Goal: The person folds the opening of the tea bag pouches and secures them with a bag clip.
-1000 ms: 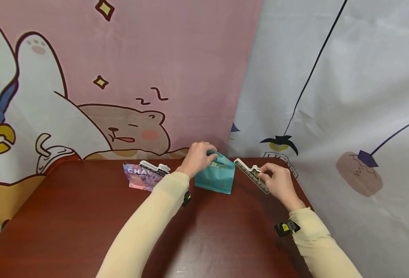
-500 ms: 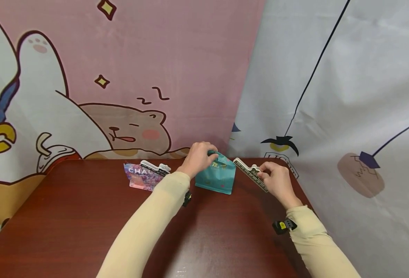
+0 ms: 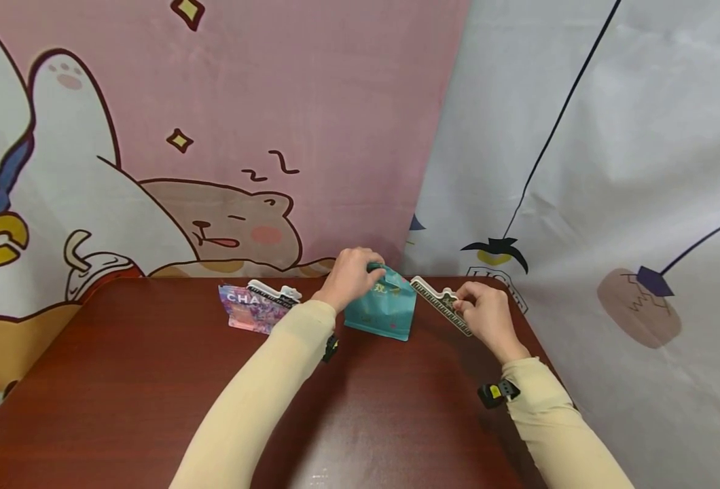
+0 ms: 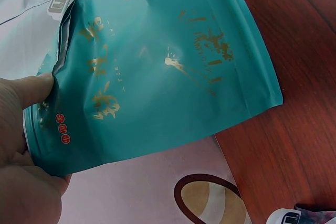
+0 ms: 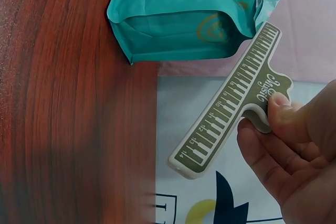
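A teal pouch [image 3: 380, 311] with gold print stands on the table near its back edge. My left hand [image 3: 349, 277] pinches the pouch's folded top edge, with the thumb in front in the left wrist view. To the right, my right hand [image 3: 490, 318] holds a long clip [image 5: 231, 103] with a piano-key pattern by its handle, between thumb and fingers. The clip slants, and its upper end is close to the pouch's top corner. Whether they touch, I cannot tell. Its jaws look closed or nearly so.
Left of the teal pouch, a pink and purple pouch [image 3: 246, 314] stands with a similar clip [image 3: 272, 293] across its top. The brown table [image 3: 152, 387] ends at a cartoon-printed cloth [image 3: 360, 136] behind and a pale cloth [image 3: 610, 170] on the right.
Hardly anything differs. The right hand and clip have shifted very slightly left, while the left hand keeps its grip on the pouch top.
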The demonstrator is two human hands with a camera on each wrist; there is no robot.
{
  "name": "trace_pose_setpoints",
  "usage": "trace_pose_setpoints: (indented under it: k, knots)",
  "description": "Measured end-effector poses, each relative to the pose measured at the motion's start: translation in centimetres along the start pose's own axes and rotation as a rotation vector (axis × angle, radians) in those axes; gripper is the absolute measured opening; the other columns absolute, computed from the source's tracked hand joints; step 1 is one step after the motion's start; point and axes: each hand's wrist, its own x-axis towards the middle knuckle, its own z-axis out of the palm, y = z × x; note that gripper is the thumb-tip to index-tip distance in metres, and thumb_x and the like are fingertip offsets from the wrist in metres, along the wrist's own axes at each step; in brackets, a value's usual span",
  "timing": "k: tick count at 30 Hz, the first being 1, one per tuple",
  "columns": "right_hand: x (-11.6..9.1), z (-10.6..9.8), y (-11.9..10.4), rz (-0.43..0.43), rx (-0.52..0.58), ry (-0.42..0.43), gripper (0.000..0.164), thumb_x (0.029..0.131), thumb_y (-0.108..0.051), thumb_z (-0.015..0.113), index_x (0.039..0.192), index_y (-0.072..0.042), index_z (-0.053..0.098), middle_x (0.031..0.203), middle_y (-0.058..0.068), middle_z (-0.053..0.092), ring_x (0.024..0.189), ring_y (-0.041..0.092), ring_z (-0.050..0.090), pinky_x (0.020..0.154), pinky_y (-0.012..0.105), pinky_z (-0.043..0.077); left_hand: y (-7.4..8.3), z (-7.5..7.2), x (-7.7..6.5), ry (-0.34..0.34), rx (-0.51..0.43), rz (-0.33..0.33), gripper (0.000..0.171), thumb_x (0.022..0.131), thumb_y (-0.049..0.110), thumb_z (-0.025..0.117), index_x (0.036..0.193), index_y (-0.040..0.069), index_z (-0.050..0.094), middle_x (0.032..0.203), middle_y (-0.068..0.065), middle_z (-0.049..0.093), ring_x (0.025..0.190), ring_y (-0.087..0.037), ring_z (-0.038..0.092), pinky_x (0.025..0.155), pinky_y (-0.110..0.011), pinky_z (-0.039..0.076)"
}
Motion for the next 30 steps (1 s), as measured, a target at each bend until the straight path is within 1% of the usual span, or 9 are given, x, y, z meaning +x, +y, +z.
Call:
trace_pose_setpoints:
  k: [6, 16, 20, 25, 27, 30]
  knots:
    - [0.3, 0.2, 0.0, 0.005, -0.007, -0.005, 0.019, 0.086, 0.014, 0.069, 0.079, -0.004, 0.07, 0.082, 0.015, 0.077, 0.044, 0.012, 0.044, 0.048, 0.028, 0.035, -0.1, 0.0, 0.0, -0.003, 0.0, 0.001, 0.018, 0.097, 0.018, 0.074, 0.112, 0.01, 0.08, 0.115, -0.007, 0.076, 0.109, -0.026, 0.07, 0.098, -0.04, 0.055]
    - [0.6, 0.7, -0.2, 0.01, 0.007, -0.012, 0.02, 0.085, 0.014, 0.068, 0.078, -0.004, 0.07, 0.079, 0.014, 0.076, 0.044, 0.012, 0.039, 0.047, 0.027, 0.032, -0.1, 0.0, 0.1, -0.008, 0.002, 0.004, 0.018, 0.097, 0.018, 0.075, 0.112, 0.01, 0.08, 0.115, -0.007, 0.076, 0.11, -0.026, 0.07, 0.099, -0.04, 0.054]
    - [0.7, 0.7, -0.2, 0.002, 0.003, -0.009, 0.021, 0.084, 0.015, 0.067, 0.077, -0.005, 0.07, 0.078, 0.014, 0.076, 0.046, 0.012, 0.043, 0.048, 0.028, 0.033, 0.0, 0.1, 0.1, -0.009, -0.004, -0.003, 0.018, 0.097, 0.019, 0.074, 0.112, 0.01, 0.08, 0.116, -0.007, 0.076, 0.112, -0.026, 0.069, 0.099, -0.04, 0.054]
    - [0.9, 0.9, -0.4, -0.031, -0.011, 0.012, 0.022, 0.082, 0.015, 0.069, 0.075, -0.005, 0.069, 0.078, 0.013, 0.076, 0.054, 0.016, 0.052, 0.052, 0.03, 0.039, 0.1, 0.0, 0.2, 0.002, -0.004, 0.007, 0.015, 0.096, 0.016, 0.075, 0.109, 0.01, 0.081, 0.113, -0.008, 0.076, 0.109, -0.026, 0.07, 0.097, -0.039, 0.055]
    - [1.0, 0.9, -0.5, -0.042, -0.013, 0.017, 0.022, 0.081, 0.015, 0.069, 0.074, -0.005, 0.068, 0.078, 0.012, 0.076, 0.057, 0.017, 0.053, 0.054, 0.03, 0.04, 0.1, 0.0, 0.2, 0.005, -0.005, 0.007, 0.014, 0.096, 0.015, 0.076, 0.108, 0.01, 0.081, 0.112, -0.008, 0.076, 0.109, -0.026, 0.07, 0.097, -0.039, 0.055]
    - [1.1, 1.0, -0.6, -0.049, -0.008, 0.011, 0.023, 0.082, 0.016, 0.067, 0.075, -0.005, 0.069, 0.08, 0.013, 0.076, 0.054, 0.017, 0.051, 0.053, 0.03, 0.039, 0.1, 0.0, 0.1, -0.001, -0.01, -0.005, 0.015, 0.096, 0.016, 0.075, 0.109, 0.01, 0.081, 0.113, -0.008, 0.076, 0.11, -0.026, 0.07, 0.097, -0.039, 0.055]
